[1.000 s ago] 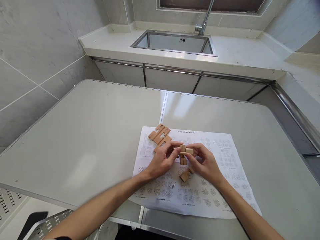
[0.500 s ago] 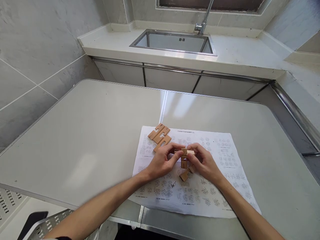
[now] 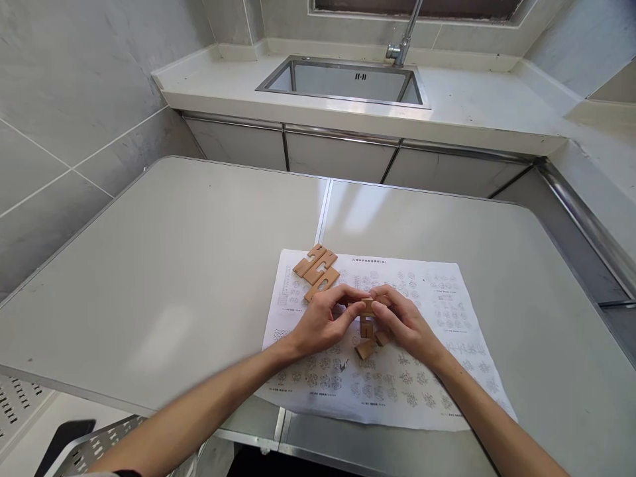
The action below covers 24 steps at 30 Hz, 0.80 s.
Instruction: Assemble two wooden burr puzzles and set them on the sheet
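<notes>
Both hands meet over a printed paper sheet (image 3: 427, 371) on a grey table (image 3: 173, 278). My left hand (image 3: 325, 320) and my right hand (image 3: 405, 321) pinch a small cluster of interlocked notched wooden pieces (image 3: 366, 311), fingers closed around it from either side. Part of the cluster is hidden by my fingers. A loose wooden piece (image 3: 365, 349) lies on the sheet just below the cluster. Three flat notched wooden pieces (image 3: 317, 267) lie side by side at the sheet's upper left corner, a little beyond my left hand.
A seam (image 3: 322, 212) divides the table down the middle. Behind it runs a white counter (image 3: 477, 106) with a steel sink (image 3: 342, 83) and a tap (image 3: 403, 36). Tiled wall stands at the left; a perforated metal surface (image 3: 20, 397) shows at the lower left.
Both hands have closed in more tightly over the wooden cluster and sunk slightly toward the sheet, hiding more of it. The flat pieces and the loose piece have stayed put.
</notes>
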### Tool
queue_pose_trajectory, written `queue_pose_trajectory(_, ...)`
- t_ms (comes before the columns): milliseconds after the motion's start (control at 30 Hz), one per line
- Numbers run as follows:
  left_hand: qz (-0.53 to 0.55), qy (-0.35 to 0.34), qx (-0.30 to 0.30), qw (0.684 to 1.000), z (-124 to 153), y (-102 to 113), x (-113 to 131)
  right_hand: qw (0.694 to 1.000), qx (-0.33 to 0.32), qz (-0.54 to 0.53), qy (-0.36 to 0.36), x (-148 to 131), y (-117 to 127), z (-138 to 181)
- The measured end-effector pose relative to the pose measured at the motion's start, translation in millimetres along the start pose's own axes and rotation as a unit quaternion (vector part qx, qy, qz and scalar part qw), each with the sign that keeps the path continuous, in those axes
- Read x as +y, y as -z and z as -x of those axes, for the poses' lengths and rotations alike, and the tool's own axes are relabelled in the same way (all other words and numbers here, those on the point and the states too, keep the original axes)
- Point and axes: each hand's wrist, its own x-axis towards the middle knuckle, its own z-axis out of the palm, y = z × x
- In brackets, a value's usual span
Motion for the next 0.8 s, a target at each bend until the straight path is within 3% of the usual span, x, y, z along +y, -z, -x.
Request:
queue_pose_trajectory(267,0.010,-0.006,-0.043,0.999,0,2,1,0.995,0.007,-0.090,-0.041,-1,-3,-1)
queue_pose_trajectory(367,0.001,-0.041,-0.061,0.997,0,0,0,0.994,0.017,-0.097,-0.054,-4,-3,-2)
queue_pose_trajectory(800,-0.002,-0.019,-0.041,0.999,0,-2,-2,0.990,0.023,-0.117,-0.075,-5,-5,-3)
